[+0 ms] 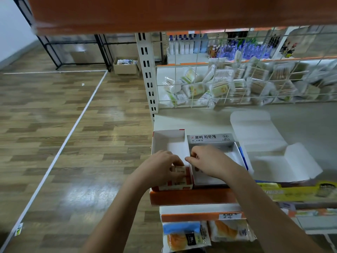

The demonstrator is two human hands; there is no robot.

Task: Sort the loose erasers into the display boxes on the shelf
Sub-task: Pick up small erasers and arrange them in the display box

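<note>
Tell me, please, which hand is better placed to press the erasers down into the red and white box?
The left hand: its fingers already rest on the erasers at the near end of the red and white box. The right hand is over the neighbouring grey box.

The left hand (160, 167) covers most of the erasers (179, 173) in the red-trimmed box (169, 143). The right hand (209, 161) hides the grey box (235, 152) floor. Far packets (228, 84) blur behind wire mesh (198, 83).
</note>
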